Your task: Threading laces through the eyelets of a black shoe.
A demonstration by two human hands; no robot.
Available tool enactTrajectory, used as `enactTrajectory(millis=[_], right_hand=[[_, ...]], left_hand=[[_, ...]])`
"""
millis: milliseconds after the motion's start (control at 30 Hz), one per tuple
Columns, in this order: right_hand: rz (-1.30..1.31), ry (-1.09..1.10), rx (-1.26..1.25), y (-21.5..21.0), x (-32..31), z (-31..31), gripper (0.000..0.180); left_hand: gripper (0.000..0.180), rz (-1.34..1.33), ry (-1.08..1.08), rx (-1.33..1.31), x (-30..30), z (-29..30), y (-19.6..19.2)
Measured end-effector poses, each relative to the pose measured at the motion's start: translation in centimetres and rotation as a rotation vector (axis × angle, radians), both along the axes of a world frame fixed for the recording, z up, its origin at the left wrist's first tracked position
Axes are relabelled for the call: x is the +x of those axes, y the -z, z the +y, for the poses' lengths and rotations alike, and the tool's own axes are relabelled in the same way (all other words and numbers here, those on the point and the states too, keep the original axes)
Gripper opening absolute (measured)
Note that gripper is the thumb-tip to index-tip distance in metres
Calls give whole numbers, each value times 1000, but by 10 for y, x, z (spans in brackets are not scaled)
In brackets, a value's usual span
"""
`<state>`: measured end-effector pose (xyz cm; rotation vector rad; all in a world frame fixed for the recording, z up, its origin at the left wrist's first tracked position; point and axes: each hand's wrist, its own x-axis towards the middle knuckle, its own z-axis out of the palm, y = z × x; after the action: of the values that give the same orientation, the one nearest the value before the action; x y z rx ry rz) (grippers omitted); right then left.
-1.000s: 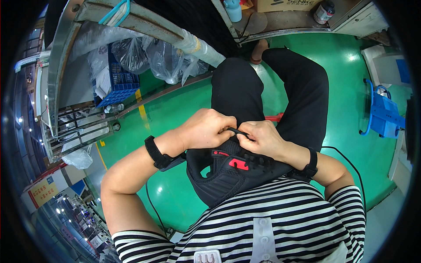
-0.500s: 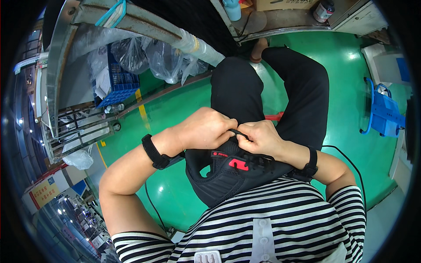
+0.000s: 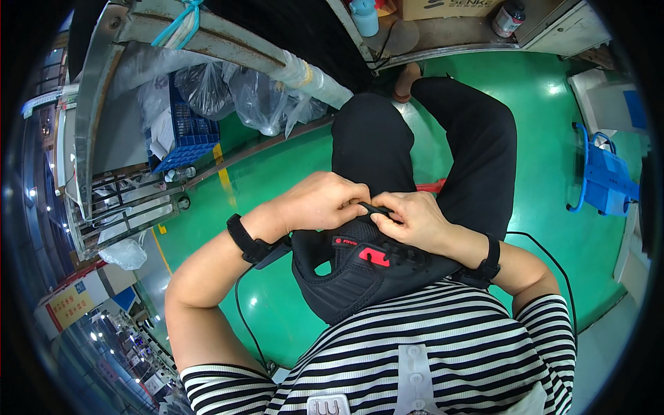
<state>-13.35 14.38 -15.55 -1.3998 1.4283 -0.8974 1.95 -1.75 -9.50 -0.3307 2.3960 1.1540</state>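
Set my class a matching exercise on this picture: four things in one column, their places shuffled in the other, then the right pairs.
Things
1. black shoe with a red patch
2. narrow black strip
3. blue plastic crate
4. light-blue plastic bottle

Places
A. beside clear plastic bags
B. on the worn brown shelf
C. held by the left hand and right hand
D. up against the black-and-white striped shirt

Pairs: 1-D, 2-C, 3-A, 4-B

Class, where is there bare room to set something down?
Bare green floor shows at right, between the black trousers and blue stand, above the black cable, and at left, between the metal rack and left forearm. Crowded: around the black shoe, where striped shirt, left grip and right grip close in; also the rack, with plastic bags and blue crate.
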Motion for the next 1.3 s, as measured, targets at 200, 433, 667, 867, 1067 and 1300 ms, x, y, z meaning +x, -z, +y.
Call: enactTrajectory(millis=[200,433,667,867,1067,1300], right_hand=[[-182,50,-2,3,-2,2,21],[-584,26,262,22,0,2,20],[-688,-25,342,30,-2,-2,17],[-803,112,235,31,-1,0,12],[-737,141,224,30,0,1,9],[-699,194,300,24,-1,1,8]], left_hand=[[15,32,-91,49,3,3,-2],[13,33,-142,41,6,5,-1],[13,91,-138,100,8,3,1],[14,-3,-130,91,7,3,0],[13,27,-49,81,4,3,-4],[14,88,34,-10,-2,4,-2]])
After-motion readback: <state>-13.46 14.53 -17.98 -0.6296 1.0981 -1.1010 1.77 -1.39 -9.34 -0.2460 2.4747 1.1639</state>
